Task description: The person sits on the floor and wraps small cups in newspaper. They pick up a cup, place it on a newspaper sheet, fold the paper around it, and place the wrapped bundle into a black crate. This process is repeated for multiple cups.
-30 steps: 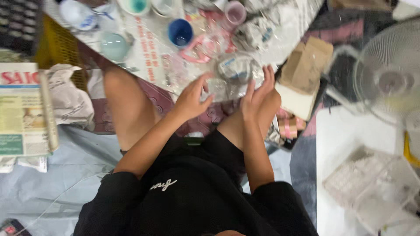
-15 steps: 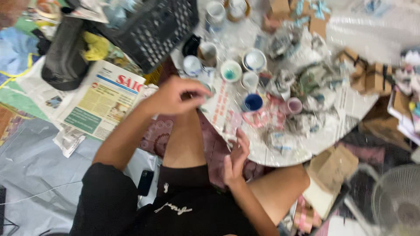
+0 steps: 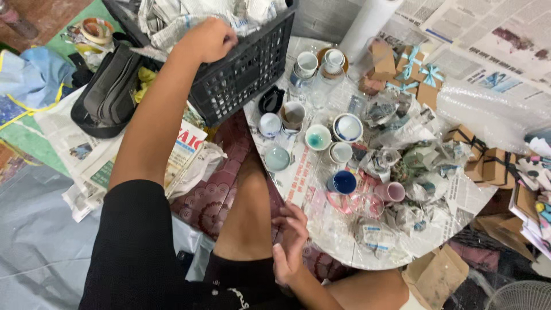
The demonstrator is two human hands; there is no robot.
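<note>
My left hand (image 3: 209, 37) reaches up into a black plastic crate (image 3: 247, 74) stuffed with crumpled newspaper (image 3: 189, 14). Its fingers curl down into the paper, and what they hold is hidden. My right hand (image 3: 290, 241) rests open by my bare knee at the near edge of a low round table (image 3: 344, 258), holding nothing. The table is covered in newspaper and plastic film and carries several small cups, among them a blue cup (image 3: 343, 182), a pink cup (image 3: 392, 191) and a teal bowl (image 3: 317, 136).
A black bag (image 3: 109, 92) lies left of the crate on spread newspapers (image 3: 86, 161). Ribboned gift boxes (image 3: 413, 69), brown boxes (image 3: 488, 163) and bubble wrap (image 3: 488, 115) crowd the table's far right. A cardboard box (image 3: 436, 272) and a fan (image 3: 522, 295) sit at lower right.
My left hand has moved from above the table's cups up and left into the black crate. My right hand stayed by my knee. My view has swung toward the crate.
</note>
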